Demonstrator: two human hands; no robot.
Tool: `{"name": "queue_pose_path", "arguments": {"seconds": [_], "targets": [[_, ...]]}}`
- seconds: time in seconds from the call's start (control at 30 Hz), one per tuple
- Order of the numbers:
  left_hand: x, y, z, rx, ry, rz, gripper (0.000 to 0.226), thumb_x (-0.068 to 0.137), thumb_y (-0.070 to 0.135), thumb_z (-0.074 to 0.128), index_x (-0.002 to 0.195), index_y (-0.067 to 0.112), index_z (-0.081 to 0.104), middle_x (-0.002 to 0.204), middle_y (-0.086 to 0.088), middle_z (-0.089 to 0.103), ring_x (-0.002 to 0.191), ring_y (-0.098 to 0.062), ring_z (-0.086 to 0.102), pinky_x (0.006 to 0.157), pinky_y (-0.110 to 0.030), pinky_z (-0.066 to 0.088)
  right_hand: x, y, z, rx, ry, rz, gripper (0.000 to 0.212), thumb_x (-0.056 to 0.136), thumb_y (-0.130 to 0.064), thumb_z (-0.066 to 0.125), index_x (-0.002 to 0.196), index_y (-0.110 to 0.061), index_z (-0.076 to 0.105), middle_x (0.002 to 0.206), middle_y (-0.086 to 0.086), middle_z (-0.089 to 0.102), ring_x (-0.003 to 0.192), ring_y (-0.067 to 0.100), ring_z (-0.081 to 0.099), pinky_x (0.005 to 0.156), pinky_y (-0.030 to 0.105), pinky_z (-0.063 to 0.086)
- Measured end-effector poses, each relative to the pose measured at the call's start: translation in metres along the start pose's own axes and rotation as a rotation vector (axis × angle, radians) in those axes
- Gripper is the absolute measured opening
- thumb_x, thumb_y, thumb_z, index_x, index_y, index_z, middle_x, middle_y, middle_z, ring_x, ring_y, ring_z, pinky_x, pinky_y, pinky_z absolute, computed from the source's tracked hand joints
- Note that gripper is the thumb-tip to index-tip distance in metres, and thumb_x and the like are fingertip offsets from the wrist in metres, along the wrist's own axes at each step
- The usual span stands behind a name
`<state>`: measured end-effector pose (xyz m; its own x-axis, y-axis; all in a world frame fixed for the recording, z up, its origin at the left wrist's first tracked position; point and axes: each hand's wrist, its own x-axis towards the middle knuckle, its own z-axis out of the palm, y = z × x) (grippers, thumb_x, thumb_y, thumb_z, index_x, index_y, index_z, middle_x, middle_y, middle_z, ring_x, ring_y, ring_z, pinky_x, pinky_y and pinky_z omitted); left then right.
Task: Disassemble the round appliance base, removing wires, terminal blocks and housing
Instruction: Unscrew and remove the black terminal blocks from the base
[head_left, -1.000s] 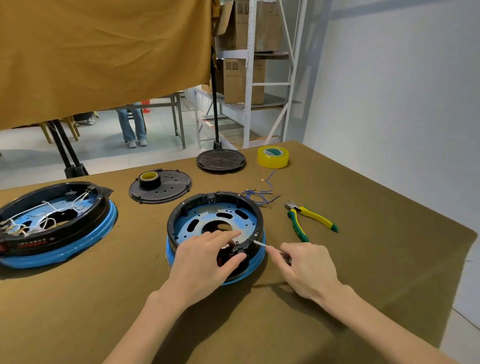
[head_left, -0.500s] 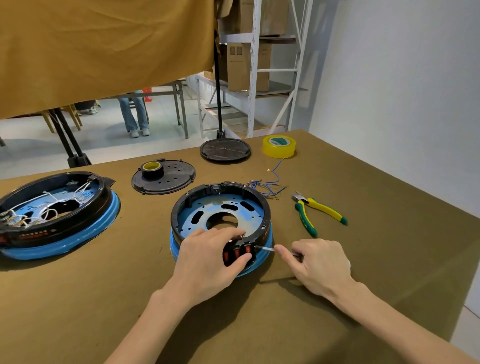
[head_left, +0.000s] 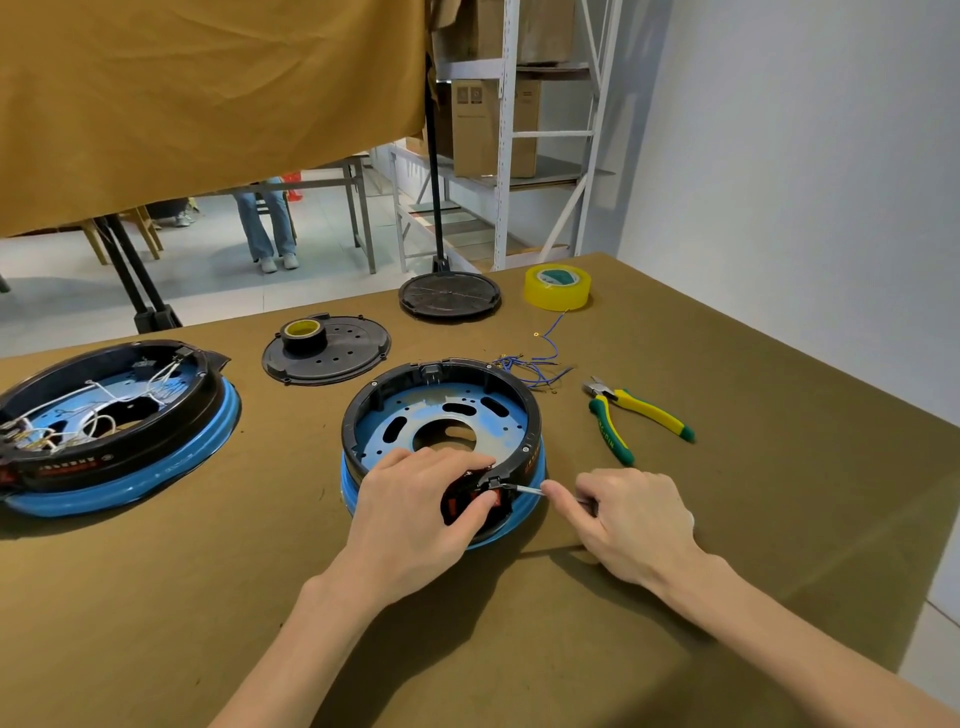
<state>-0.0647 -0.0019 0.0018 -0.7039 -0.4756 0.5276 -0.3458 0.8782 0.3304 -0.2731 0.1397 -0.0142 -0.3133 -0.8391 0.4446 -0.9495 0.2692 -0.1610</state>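
Appliance base (head_left: 441, 415) sits mostly gutted, blue wires (head_left: 535, 364) lying beside it; your left hand (head_left: 415, 512) fingers pinch the red terminal block (head_left: 470, 501), right hand (head_left: 628, 514) fingers clamp a thin metal tool (head_left: 524, 488) prying at it.

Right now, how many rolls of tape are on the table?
2: a large yellow tape roll near the table's far edge, and a smaller yellow tape roll sitting on the black perforated disc. None appear hidden.

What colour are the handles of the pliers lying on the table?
Yellow and green, on the pliers; the head view, the only one, shows it.
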Motion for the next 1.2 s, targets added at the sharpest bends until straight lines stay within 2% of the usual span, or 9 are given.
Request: {"name": "queue_pose_path", "arguments": {"seconds": [0.17, 0.3, 0.43, 0.57, 0.7, 0.8, 0.93, 1.03, 1.2], "targets": [[-0.001, 0.000, 0.000, -0.004, 0.002, 0.009, 0.041, 0.098, 0.058, 0.050, 0.124, 0.036, 0.072, 0.110, 0.021, 0.075, 0.102, 0.006, 0.064, 0.091, -0.013, 0.035, 0.003, -0.013, -0.005, -0.082, 0.019, 0.028, 0.079, 0.092, -0.076, 0.003, 0.057, -0.025, 0.052, 0.053, -0.007, 0.051, 0.051, 0.007, 0.047, 0.053, 0.018, 0.028], [-0.001, -0.001, 0.002, -0.008, 0.006, 0.018, 0.042, 0.099, 0.057, 0.050, 0.128, 0.035, 0.072, 0.114, 0.020, 0.076, 0.104, 0.006, 0.067, 0.091, -0.018, 0.045, 0.011, -0.019, -0.021, -0.221, 0.068, 0.023, 0.070, 0.096, -0.069, 0.017, 0.053, -0.024, 0.049, 0.047, -0.008, 0.046, 0.045, 0.007, 0.045, 0.051, 0.026, 0.042], [-0.001, 0.000, 0.003, -0.013, 0.007, 0.023, 0.042, 0.098, 0.055, 0.050, 0.129, 0.034, 0.071, 0.116, 0.019, 0.076, 0.104, 0.004, 0.068, 0.088, -0.020, 0.047, 0.017, -0.024, -0.023, -0.268, 0.076, -0.048, 0.057, 0.096, -0.051, 0.029, 0.051, -0.023, 0.049, 0.044, -0.009, 0.043, 0.041, 0.010, 0.043, 0.044, 0.026, 0.042], [-0.002, 0.001, 0.004, -0.006, 0.012, 0.024, 0.041, 0.099, 0.053, 0.050, 0.130, 0.034, 0.070, 0.116, 0.018, 0.076, 0.102, 0.003, 0.068, 0.082, -0.016, 0.044, 0.023, -0.022, -0.020, -0.272, 0.054, -0.099, 0.049, 0.094, -0.043, 0.035, 0.049, -0.024, 0.045, 0.042, -0.010, 0.040, 0.038, 0.008, 0.040, 0.042, 0.021, 0.033], [-0.002, 0.002, 0.005, -0.006, 0.021, 0.030, 0.039, 0.100, 0.051, 0.050, 0.129, 0.034, 0.070, 0.115, 0.018, 0.076, 0.097, 0.005, 0.066, 0.077, -0.009, 0.032, 0.022, -0.022, -0.021, -0.289, -0.007, -0.095, 0.056, 0.095, -0.046, 0.026, 0.052, -0.022, 0.052, 0.045, -0.008, 0.045, 0.042, 0.009, 0.045, 0.045, 0.022, 0.038], [-0.002, 0.001, 0.007, -0.006, 0.038, 0.045, 0.037, 0.101, 0.049, 0.052, 0.128, 0.034, 0.071, 0.116, 0.019, 0.076, 0.097, 0.006, 0.065, 0.075, -0.008, 0.030, 0.025, -0.030, -0.027, -0.357, -0.043, -0.126, 0.061, 0.098, -0.046, 0.023, 0.053, -0.019, 0.055, 0.045, -0.008, 0.045, 0.041, 0.008, 0.047, 0.045, 0.023, 0.042], [-0.001, 0.001, 0.007, -0.006, 0.044, 0.042, 0.037, 0.100, 0.049, 0.051, 0.127, 0.034, 0.071, 0.117, 0.019, 0.075, 0.098, 0.005, 0.066, 0.074, -0.007, 0.029, 0.032, -0.047, -0.043, -0.519, 0.000, -0.076, 0.062, 0.098, -0.041, 0.044, 0.042, -0.016, 0.036, 0.037, -0.006, 0.025, 0.030, 0.013, 0.025, 0.039, 0.019, 0.016], [-0.002, 0.000, 0.007, 0.007, 0.022, 0.045, 0.038, 0.100, 0.050, 0.051, 0.128, 0.035, 0.070, 0.117, 0.018, 0.075, 0.099, 0.005, 0.067, 0.075, -0.008, 0.032, 0.037, -0.050, -0.047, -0.576, -0.038, -0.107, 0.063, 0.105, -0.044, 0.032, 0.049, -0.016, 0.033, 0.042, -0.004, 0.027, 0.036, 0.016, 0.031, 0.041, 0.023, 0.020], [-0.001, -0.002, 0.007, 0.015, 0.006, 0.057, 0.041, 0.100, 0.054, 0.049, 0.128, 0.034, 0.071, 0.114, 0.018, 0.076, 0.102, 0.004, 0.067, 0.081, -0.010, 0.038, 0.036, -0.049, -0.046, -0.512, -0.024, -0.101, 0.063, 0.107, -0.047, 0.022, 0.055, -0.016, 0.038, 0.046, -0.004, 0.033, 0.041, 0.016, 0.038, 0.044, 0.024, 0.024]]}}
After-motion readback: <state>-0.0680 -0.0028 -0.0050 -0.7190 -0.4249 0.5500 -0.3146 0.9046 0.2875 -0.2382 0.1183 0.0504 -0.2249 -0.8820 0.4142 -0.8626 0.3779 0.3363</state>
